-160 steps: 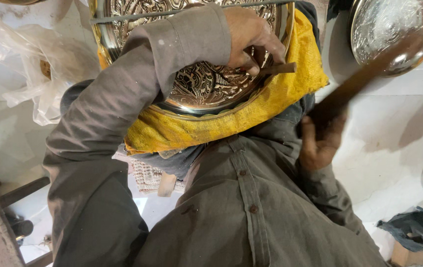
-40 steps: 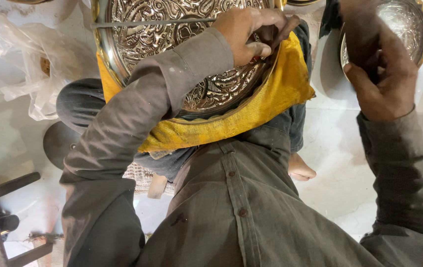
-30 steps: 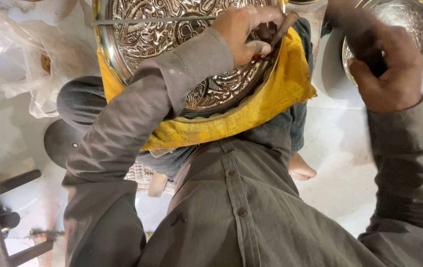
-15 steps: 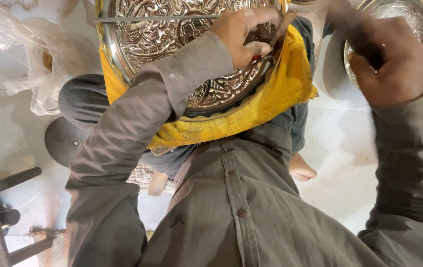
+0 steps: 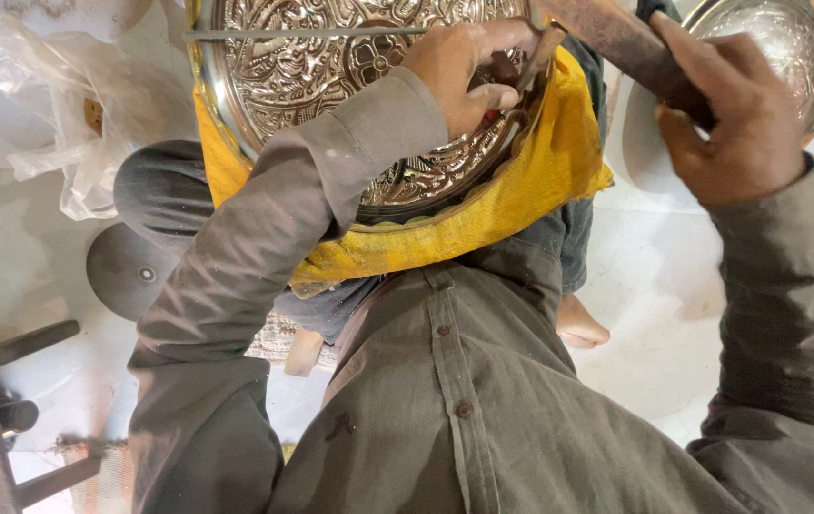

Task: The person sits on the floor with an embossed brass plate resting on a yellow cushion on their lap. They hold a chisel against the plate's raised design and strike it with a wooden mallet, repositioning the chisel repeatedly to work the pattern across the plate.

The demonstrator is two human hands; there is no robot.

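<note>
Left hand [image 5: 464,71] clamped on chisel [image 5: 538,57] against embossed metal tray [image 5: 331,86]; right hand [image 5: 731,124] grips hammer handle [image 5: 616,38]; best keep chisel steady, strike squarely

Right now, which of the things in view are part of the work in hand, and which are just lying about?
In use:
- engraved metal tray on the lap
- yellow cloth under the tray
- small punch held by the left hand
- wooden handle gripped by the right hand

Lying about:
- plastic bag
- dark round disc
- shiny bowl
- metal bars on the floor
</note>
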